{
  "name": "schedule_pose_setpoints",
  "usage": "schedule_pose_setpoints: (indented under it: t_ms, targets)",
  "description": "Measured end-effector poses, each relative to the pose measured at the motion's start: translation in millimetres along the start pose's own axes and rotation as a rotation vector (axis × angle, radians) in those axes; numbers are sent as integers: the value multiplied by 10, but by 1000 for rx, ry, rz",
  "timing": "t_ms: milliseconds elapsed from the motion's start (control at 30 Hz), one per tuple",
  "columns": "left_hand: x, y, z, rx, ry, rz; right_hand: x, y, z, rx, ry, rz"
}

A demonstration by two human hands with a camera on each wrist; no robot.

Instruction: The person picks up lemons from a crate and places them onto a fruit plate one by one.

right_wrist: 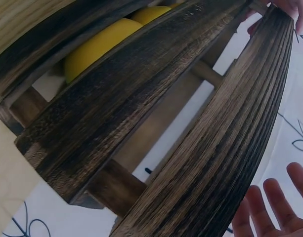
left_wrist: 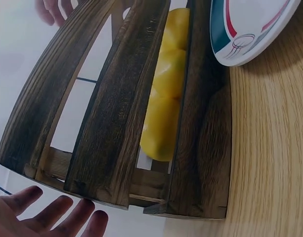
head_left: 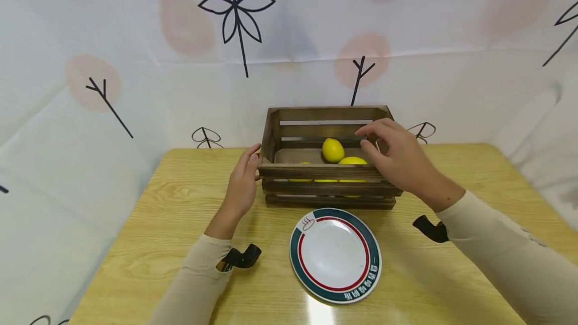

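A dark brown slatted wooden crate (head_left: 329,172) stands on the table with several yellow lemons (head_left: 333,150) inside. More of the yellow fruit (left_wrist: 163,128) shows through the slats in the left wrist view. My left hand (head_left: 243,184) is at the crate's left end, fingers extended along its outer side; whether they press on it I cannot tell. Above the crate's right end hovers my right hand (head_left: 397,154), thumb and fingers apart and slightly bent, with nothing between them. In front of the crate lies a round white plate (head_left: 334,255) with a green rim band and red ring.
The light wood table (head_left: 149,234) reaches back to a white cloth backdrop (head_left: 289,24) printed with leaves and pale blots. A black strap piece (head_left: 244,256) juts from the left wrist, and another black piece (head_left: 431,228) from the right.
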State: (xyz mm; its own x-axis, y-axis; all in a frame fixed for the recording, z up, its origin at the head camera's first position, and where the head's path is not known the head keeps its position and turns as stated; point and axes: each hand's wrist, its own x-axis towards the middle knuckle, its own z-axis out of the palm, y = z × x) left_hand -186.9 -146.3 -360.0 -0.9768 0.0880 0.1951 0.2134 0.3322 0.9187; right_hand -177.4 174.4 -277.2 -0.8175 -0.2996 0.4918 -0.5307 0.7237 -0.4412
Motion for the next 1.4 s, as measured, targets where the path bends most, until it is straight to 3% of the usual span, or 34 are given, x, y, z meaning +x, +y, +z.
schedule_pose_setpoints:
  t_ms: [167,333,767,967,1133,1267,1400]
  targets:
    - [8,-43,18,-62,-9,-6,32,8,40,-6,-8,-27]
    - [32,-116,6,-106,-40,-53,80,21,67,-4,-28,-18]
    - [95,-400,49,-212,-141,-286,318,233,72,58,-176,122]
    - [88,-476,51,-235,-219,-299,401,301,99,72,-230,195]
    - [90,-540,65,-359,-261,-303,482,334,156,80,-274,211]
    - [82,-612,100,-458,-258,-324,531,363,203,84,-327,219]
    - [74,-670,130,-472,-225,-351,574,415,237,74,-346,232]
